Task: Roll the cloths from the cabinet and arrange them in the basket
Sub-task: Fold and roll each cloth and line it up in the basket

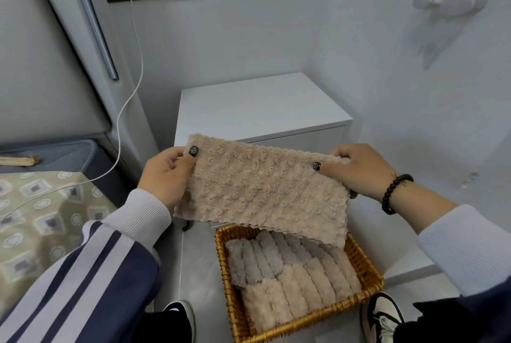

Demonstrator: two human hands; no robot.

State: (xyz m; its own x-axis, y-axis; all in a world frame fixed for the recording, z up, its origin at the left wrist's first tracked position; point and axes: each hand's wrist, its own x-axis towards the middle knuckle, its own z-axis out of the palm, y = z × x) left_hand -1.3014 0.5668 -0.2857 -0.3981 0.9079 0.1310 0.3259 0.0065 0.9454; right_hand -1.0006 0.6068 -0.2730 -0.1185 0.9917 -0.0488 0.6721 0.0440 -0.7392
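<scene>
Head view: basket is nearly full of rolls. Left hand and right hand pinch a flat cloth, not rolled yet.

Basket on floor, nearly packed with rolled cloths; only a thin gap at its left wall. Above it a spread cloth held by both hands covers its far end. Cabinet just behind basket, shoes flank its near side.
</scene>
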